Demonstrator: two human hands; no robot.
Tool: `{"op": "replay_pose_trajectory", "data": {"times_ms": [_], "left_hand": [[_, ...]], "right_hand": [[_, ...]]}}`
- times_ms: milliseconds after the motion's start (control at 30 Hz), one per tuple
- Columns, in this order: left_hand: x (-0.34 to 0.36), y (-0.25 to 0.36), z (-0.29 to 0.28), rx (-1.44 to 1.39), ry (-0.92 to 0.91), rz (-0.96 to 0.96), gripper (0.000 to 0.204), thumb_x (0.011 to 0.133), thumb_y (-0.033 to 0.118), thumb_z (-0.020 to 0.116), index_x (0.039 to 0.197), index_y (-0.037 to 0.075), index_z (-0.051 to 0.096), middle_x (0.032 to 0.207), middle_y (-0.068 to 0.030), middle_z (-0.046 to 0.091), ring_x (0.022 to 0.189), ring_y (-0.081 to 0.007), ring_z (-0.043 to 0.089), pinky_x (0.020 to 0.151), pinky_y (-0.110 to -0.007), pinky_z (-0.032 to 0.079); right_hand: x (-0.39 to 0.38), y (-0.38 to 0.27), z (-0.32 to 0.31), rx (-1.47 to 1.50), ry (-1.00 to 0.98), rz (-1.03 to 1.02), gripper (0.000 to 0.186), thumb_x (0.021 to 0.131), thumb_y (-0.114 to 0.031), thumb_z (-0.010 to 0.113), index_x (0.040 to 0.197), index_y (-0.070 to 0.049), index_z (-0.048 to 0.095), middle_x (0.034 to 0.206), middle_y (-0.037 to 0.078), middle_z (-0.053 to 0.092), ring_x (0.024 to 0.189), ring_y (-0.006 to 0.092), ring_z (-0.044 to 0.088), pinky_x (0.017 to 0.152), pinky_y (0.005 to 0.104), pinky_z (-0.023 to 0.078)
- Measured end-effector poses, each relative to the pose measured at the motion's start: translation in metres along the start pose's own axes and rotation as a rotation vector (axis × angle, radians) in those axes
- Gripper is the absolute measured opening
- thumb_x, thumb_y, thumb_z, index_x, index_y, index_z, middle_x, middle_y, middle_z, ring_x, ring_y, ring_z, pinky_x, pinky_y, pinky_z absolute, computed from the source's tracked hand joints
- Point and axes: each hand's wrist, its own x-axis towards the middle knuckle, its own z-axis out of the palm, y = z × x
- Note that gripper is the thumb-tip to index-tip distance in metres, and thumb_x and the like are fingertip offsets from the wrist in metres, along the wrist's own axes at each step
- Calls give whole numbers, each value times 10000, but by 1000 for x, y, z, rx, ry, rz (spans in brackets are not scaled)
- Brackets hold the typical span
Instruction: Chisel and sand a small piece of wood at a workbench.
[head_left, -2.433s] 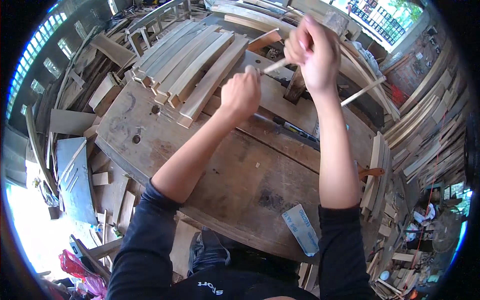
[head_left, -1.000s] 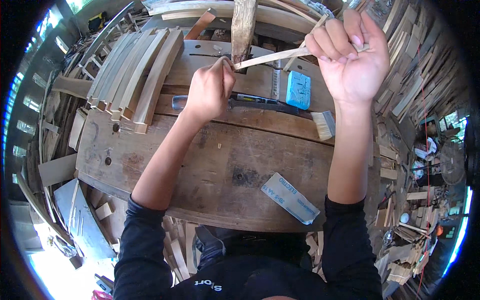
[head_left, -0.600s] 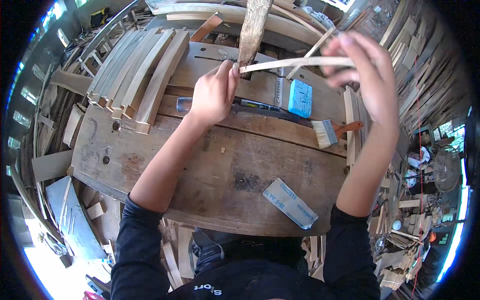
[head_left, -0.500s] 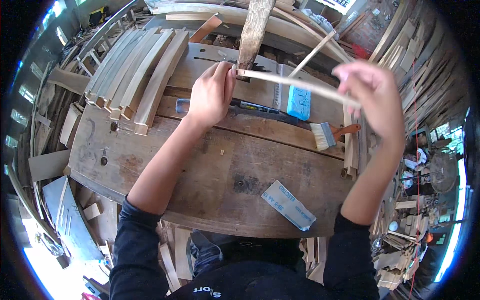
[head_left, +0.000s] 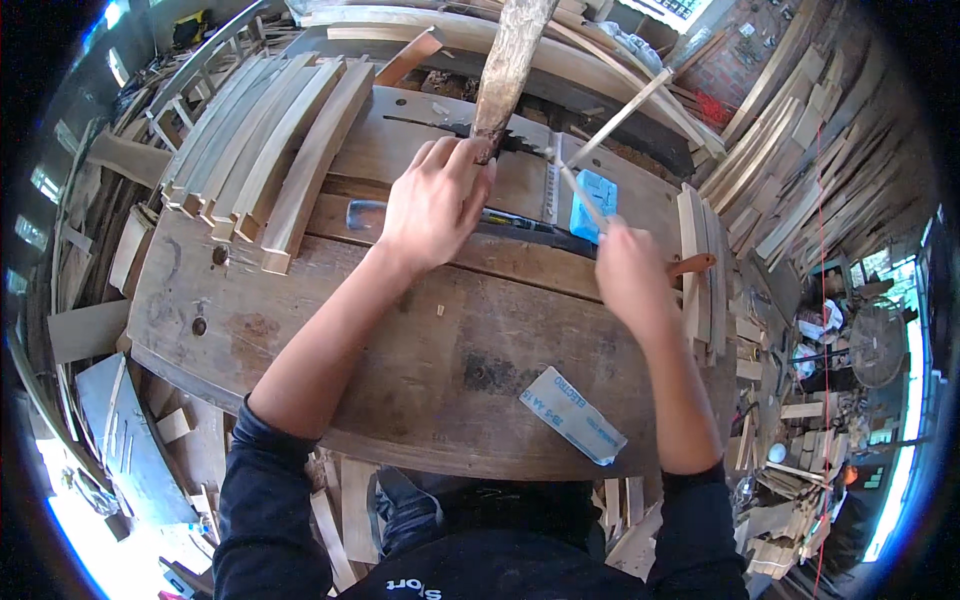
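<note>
My left hand (head_left: 437,200) is closed at the foot of an upright rough wooden post (head_left: 503,80), its fingers bent against the post's dark lower end. Whatever lies under those fingers is hidden. In my closed right hand (head_left: 637,275) is a thin wooden strip (head_left: 584,193), slanting up and away to the left across a blue block (head_left: 590,212). A brush (head_left: 692,264) lies behind the right hand, with only its brown handle showing. Between the hands runs a long dark tool (head_left: 520,222) with a blue-grey end.
Several curved wooden pieces (head_left: 318,160) lie side by side at the workbench's (head_left: 400,400) left. A printed paper strip (head_left: 572,418) and a small wood chip (head_left: 440,310) rest nearer me. Another thin stick (head_left: 625,112) slants up behind the blue block. Stacked boards (head_left: 705,280) line the right edge.
My right hand has come down and left with the strip, whose far end is now away from my left hand. My left hand has shifted slightly and turned, its back more upward.
</note>
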Motion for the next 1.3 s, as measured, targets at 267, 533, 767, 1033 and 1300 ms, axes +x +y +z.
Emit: {"op": "replay_pose_trajectory", "data": {"times_ms": [267, 533, 767, 1033, 1300], "left_hand": [[-3, -4, 2, 37, 2, -7, 208, 886, 135, 579, 1075, 50, 559, 976, -160, 602, 937, -353, 578, 810, -433, 497], [-4, -8, 6, 40, -15, 27, 209, 861, 130, 589, 1049, 41, 571, 997, -167, 604, 962, -363, 572, 820, -440, 498], [-7, -7, 11, 44, -30, 28, 217, 855, 130, 593, 1049, 36, 571, 990, -173, 603, 955, -365, 573, 825, -445, 502], [-9, -2, 14, 31, -79, 18, 256, 833, 103, 596, 1083, 52, 568, 991, -171, 602, 975, -371, 568, 844, -446, 498], [-7, -1, 18, -7, -276, 110, 450, 793, 50, 591, 1234, 59, 499, 1172, -197, 531, 1102, -393, 489, 994, -469, 395]], "right_hand": [[19, -45, 22, -84, -20, -32, 270, 837, 3, 548, 1070, 140, 539, 817, 277, 658, 772, 407, 683, 674, 453, 574], [17, -70, 34, -231, 11, 14, 428, 844, -8, 537, 1228, 176, 487, 809, 242, 688, 755, 334, 712, 632, 397, 587], [35, -93, 13, 107, -103, -8, 223, 811, -83, 560, 841, 128, 625, 785, 307, 654, 770, 421, 683, 696, 453, 570], [40, -84, 31, 376, -77, -77, 352, 802, -94, 565, 952, 218, 505, 745, 352, 618, 779, 469, 655, 743, 487, 549], [65, -63, 33, 768, -68, 6, 376, 807, -242, 575, 837, 131, 610, 732, 283, 650, 757, 399, 683, 694, 444, 537]]}}
